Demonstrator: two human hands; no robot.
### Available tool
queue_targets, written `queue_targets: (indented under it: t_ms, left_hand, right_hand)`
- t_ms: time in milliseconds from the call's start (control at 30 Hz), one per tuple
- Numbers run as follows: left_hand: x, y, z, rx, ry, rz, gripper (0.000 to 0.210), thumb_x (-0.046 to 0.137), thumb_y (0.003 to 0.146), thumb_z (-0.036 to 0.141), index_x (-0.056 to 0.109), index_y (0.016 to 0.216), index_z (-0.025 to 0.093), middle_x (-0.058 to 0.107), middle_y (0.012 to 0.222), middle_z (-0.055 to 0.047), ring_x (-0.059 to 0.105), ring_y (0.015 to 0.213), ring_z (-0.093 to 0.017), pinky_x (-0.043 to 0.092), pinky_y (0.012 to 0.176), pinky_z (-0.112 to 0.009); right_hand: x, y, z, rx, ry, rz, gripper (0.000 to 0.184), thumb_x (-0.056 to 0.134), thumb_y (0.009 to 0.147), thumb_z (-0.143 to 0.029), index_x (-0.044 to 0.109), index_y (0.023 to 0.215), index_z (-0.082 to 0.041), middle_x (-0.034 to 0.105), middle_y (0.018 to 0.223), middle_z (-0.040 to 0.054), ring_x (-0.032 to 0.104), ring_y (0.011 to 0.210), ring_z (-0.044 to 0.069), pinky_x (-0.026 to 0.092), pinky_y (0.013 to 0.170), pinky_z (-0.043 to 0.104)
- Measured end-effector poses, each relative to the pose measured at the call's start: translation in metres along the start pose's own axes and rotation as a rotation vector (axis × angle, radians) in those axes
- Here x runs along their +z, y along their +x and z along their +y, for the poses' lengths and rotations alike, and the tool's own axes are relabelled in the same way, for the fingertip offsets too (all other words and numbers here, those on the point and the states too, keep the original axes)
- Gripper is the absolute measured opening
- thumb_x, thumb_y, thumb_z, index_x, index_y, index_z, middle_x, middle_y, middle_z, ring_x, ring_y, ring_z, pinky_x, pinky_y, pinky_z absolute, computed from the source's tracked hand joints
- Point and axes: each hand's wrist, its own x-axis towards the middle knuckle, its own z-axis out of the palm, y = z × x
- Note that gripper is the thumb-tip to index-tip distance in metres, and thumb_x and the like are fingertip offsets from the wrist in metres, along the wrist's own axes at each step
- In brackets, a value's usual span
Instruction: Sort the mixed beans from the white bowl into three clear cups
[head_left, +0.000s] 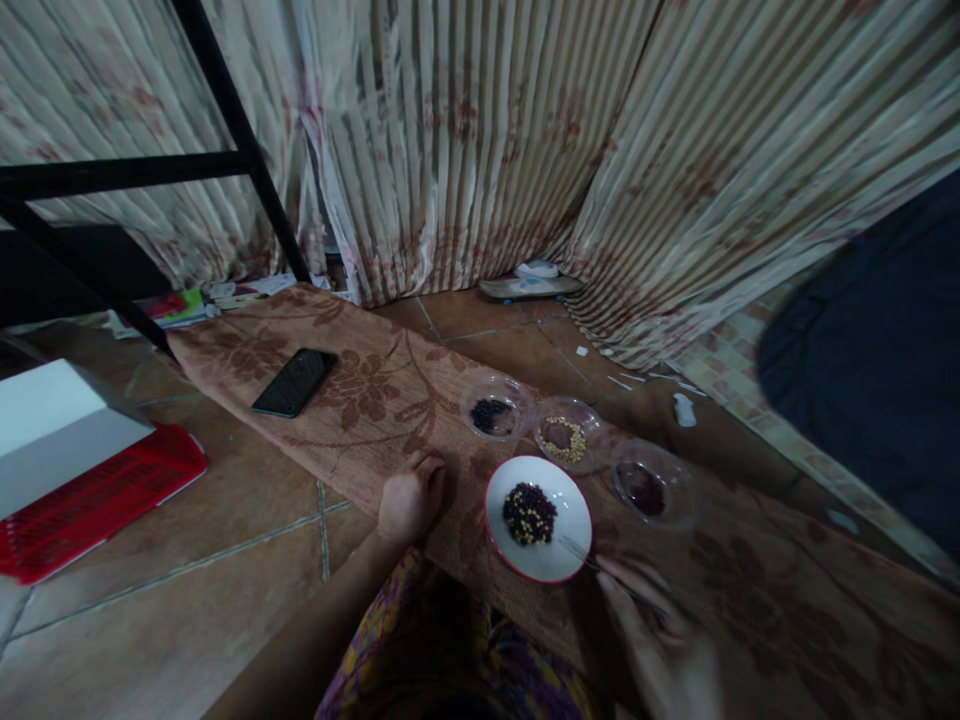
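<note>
In my right hand (652,610) is a metal fork (576,550), its tines reaching over the near right part of a white bowl (499,540) with a red rim. Mixed beans (529,514), dark and yellow, lie together in the bowl. My left hand (411,495) rests on the cloth left of the bowl, fingers curled in; whether anything is inside them is hidden. Behind the bowl stand three clear plastic cups: one with black beans (489,414), one with yellow beans (573,444), one with dark red beans (646,494).
A brown patterned cloth (360,400) covers the long narrow surface, with a phone (295,382) at its left. A red basket (150,480) and white box (67,410) stand on the floor at left. Beyond are a skateboard (529,287), curtains and a black metal frame (240,140).
</note>
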Motion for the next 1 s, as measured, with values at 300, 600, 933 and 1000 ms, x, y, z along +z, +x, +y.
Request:
queue_targets:
  t_ms: [300,600,933,1000]
  left_hand:
    - [-0.002,0.000,0.003,-0.007,0.014,-0.008,0.023,0.045,0.096,0.026,0.068,0.100,0.023,0.070,0.112,-0.003,0.069,0.093,-0.017,0.054,0.080,-0.025]
    - [0.001,0.000,0.000,-0.006,-0.008,-0.008,0.024,0.044,0.097,0.027,0.067,0.099,0.024,0.069,0.117,-0.003,0.069,0.094,-0.016,0.054,0.080,-0.025]
    - [0.001,0.000,0.001,-0.019,-0.002,0.010,0.022,0.046,0.096,0.028,0.068,0.098,0.024,0.069,0.115,-0.003,0.070,0.094,-0.017,0.055,0.082,-0.026]
    - [0.001,0.000,0.001,-0.010,0.000,0.012,0.022,0.046,0.096,0.028,0.067,0.098,0.023,0.069,0.115,-0.004,0.069,0.095,-0.017,0.055,0.083,-0.026]
  right_hand:
    - [0.014,0.003,0.018,-0.013,-0.009,0.066,0.033,0.065,0.082,-0.052,0.077,0.093,-0.024,0.073,0.106,0.0077,0.063,0.103,0.024,0.050,0.091,0.037]
    - [0.026,0.005,0.025,-0.056,0.013,0.062,0.030,0.064,0.084,-0.050,0.077,0.091,-0.024,0.073,0.101,0.0078,0.062,0.101,0.024,0.048,0.090,0.039]
    - [0.027,0.002,0.031,-0.022,0.046,0.073,0.028,0.065,0.083,-0.048,0.077,0.092,-0.024,0.073,0.102,0.0076,0.063,0.100,0.023,0.049,0.089,0.038]
    - [0.027,0.002,0.031,-0.003,0.050,0.072,0.028,0.066,0.083,-0.048,0.077,0.091,-0.024,0.073,0.102,0.0080,0.064,0.099,0.023,0.050,0.089,0.038]
